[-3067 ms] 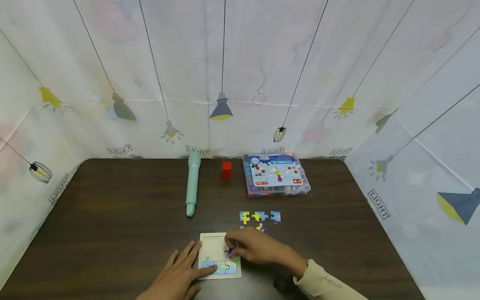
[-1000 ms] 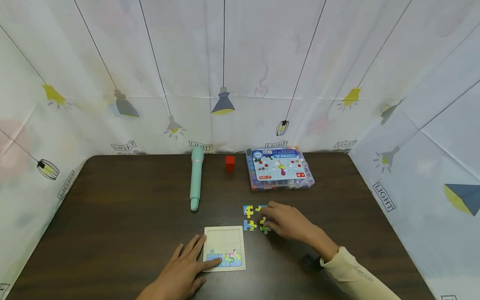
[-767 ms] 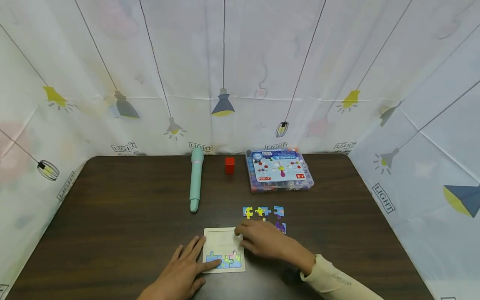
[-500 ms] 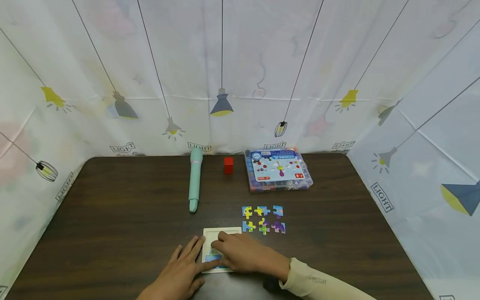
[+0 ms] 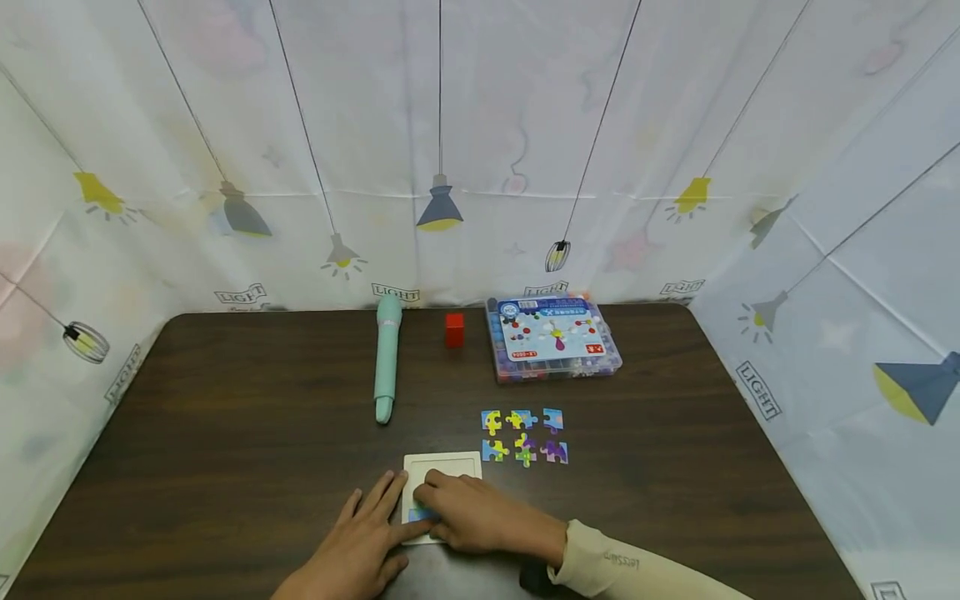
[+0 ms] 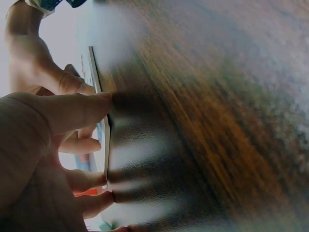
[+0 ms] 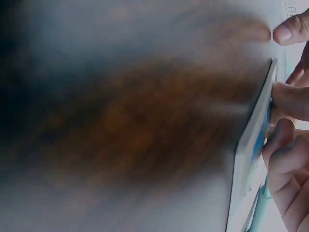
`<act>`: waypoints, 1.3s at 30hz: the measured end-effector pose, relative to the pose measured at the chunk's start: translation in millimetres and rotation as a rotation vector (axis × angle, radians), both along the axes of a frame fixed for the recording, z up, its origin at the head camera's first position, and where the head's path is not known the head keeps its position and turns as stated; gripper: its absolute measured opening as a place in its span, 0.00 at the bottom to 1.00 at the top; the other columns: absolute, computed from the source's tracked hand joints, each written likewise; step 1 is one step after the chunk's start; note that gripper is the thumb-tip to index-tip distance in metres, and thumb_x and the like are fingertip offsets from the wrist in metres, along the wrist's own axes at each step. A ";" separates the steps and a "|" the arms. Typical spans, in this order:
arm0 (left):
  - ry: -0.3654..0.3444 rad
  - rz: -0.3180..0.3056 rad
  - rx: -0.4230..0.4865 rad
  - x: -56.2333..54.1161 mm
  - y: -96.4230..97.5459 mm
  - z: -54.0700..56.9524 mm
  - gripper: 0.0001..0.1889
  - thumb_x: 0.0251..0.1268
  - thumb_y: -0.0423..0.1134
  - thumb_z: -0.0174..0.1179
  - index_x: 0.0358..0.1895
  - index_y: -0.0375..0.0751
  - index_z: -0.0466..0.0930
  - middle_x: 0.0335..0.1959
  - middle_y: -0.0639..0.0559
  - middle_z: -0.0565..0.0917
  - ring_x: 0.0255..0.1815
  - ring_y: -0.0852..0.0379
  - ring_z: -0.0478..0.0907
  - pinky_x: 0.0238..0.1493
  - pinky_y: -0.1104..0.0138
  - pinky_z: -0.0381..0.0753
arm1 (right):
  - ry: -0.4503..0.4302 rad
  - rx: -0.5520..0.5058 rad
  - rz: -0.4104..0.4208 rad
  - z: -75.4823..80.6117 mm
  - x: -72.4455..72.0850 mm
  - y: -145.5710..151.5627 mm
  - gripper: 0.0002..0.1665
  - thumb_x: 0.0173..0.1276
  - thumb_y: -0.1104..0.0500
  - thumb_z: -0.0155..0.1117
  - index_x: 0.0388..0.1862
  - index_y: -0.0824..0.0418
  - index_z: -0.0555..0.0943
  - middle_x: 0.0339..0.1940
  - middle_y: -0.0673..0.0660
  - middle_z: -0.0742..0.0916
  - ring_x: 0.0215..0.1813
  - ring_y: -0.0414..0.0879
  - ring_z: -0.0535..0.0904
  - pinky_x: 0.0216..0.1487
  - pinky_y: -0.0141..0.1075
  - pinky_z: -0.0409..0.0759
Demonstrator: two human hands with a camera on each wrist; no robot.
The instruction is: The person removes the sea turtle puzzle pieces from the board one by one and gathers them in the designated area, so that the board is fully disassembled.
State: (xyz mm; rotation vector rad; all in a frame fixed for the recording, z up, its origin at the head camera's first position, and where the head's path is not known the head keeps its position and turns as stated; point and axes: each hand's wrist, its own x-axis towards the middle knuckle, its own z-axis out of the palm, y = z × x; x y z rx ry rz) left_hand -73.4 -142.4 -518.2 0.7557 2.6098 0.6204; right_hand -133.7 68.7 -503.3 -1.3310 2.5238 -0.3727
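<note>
As right hand (image 5: pixel 480 512) covers part, puzzle tray (image 5: pixel 453 457) lies beneath.

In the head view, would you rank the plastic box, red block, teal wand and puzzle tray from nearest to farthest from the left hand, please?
1. Puzzle tray, touching the left hand, on its right.
2. Teal wand, just beyond.
3. Red block, back centre.
4. Plastic box, back right.

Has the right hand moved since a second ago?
Yes: against the red block, the right hand moved left and lower in view, to the puzzle tray.
</note>
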 end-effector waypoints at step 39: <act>0.055 0.063 -0.040 -4.0 -0.2 13.8 0.35 0.71 0.46 0.66 0.76 0.34 0.66 0.81 0.41 0.59 0.82 0.40 0.52 0.71 0.33 0.57 | -0.246 -0.357 -0.261 19.5 -43.1 73.8 0.13 0.65 0.66 0.74 0.31 0.57 0.77 0.26 0.44 0.77 0.30 0.36 0.72 0.33 0.32 0.74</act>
